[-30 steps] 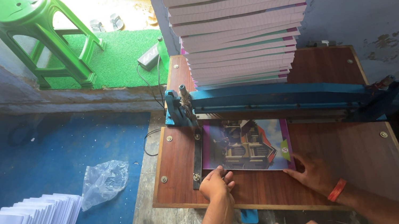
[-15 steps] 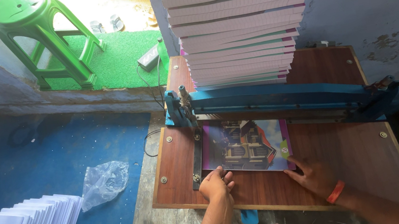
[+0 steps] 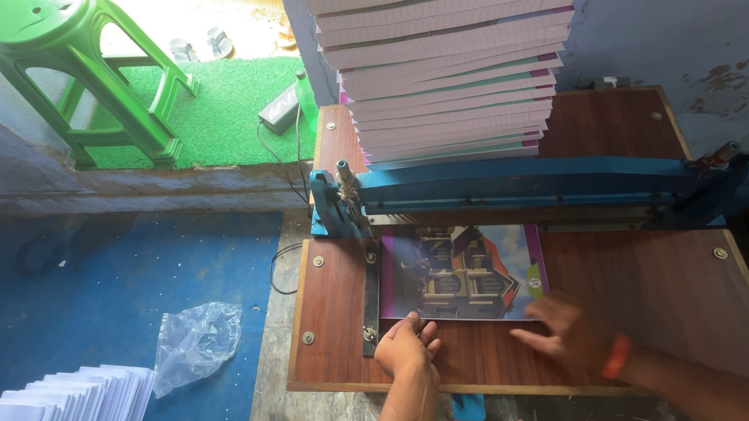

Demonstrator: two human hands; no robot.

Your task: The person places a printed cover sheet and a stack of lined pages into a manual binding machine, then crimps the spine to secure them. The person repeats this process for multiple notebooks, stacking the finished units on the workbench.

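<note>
Left hand (image 3: 406, 347) presses flat, fingers open, on the booklet (image 3: 458, 275) below the cutter (image 3: 532, 182); right hand (image 3: 565, 331) spread open beside it.

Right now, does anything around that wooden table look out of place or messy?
A crumpled clear plastic bag lies loose on the blue floor mat left of the wooden table, like litter. The tall stack of notebooks has uneven edges. The colourful printed cover lies square under the blue cutter bar.
</note>
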